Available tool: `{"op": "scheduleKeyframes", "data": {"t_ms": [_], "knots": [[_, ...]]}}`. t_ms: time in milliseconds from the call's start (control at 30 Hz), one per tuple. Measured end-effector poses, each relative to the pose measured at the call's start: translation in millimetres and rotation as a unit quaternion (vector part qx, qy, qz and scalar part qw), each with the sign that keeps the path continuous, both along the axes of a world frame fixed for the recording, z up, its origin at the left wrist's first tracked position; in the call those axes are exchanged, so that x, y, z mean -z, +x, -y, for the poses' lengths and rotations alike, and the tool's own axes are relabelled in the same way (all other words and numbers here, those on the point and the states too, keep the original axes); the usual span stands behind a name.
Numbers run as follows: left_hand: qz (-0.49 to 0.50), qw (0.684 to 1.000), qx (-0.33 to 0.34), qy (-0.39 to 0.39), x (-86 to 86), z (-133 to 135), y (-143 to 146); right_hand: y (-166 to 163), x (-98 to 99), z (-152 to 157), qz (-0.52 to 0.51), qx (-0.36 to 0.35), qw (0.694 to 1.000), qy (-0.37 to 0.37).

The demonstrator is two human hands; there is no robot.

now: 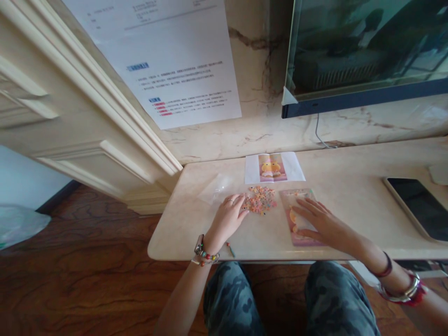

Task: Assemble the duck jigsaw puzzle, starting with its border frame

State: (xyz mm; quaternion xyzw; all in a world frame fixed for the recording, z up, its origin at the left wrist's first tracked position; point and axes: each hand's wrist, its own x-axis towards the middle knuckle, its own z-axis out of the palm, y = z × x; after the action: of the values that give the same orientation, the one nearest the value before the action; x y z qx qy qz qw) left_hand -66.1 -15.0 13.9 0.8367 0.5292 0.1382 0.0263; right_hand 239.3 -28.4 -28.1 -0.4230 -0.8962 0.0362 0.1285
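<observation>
A loose pile of small jigsaw pieces [261, 199], pink, orange and grey, lies on the pale tabletop. My left hand [227, 218] rests at the pile's left edge, its thumb apart from the fingers and nothing visible in its grasp. To the right of the pile is a flat, pink-bordered puzzle board [285, 196] with a pale middle and some orange parts on its left side. Over that board my right hand [315, 217] is spread with fingers stretched out, hiding much of its surface; whether a small piece is under the fingertips cannot be made out.
Behind the pile lies a printed sheet [273, 168] picturing a yellow figure. A clear plastic bag [214, 188] sits to the left. A small beaded item [230, 249] lies by the front edge, and a tablet-like device [420, 205] is at the right. A screen [364, 51] rises behind.
</observation>
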Motion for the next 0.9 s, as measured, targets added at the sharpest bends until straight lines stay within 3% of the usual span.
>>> {"op": "scheduleKeyframes", "data": {"t_ms": [300,433,533,667,767,900], "knots": [[0.027,0.999,-0.03,-0.002,10.3,-1.5,-2.1,-1.0,-5.7,5.8,-0.012,-0.02,1.0,0.012],[0.031,0.999,-0.029,0.005,5.1,2.5,0.9,-1.7,-9.2,6.6,-0.004,-0.032,0.999,0.011],[0.036,0.999,-0.022,0.028,-1.7,21.3,22.5,-2.7,-9.6,6.9,-0.008,-0.029,0.999,0.01],[0.016,0.995,0.095,-0.002,-0.7,53.2,67.8,5.3,-5.8,1.5,-0.039,-0.002,0.999,0.018],[-0.017,0.995,0.102,-0.008,6.6,63.5,89.9,22.0,-1.7,-3.5,-0.057,0.035,0.997,0.03],[-0.037,0.995,0.094,-0.015,12.4,61.7,94.1,42.4,0.4,-1.2,-0.026,0.048,0.998,0.006]]}}
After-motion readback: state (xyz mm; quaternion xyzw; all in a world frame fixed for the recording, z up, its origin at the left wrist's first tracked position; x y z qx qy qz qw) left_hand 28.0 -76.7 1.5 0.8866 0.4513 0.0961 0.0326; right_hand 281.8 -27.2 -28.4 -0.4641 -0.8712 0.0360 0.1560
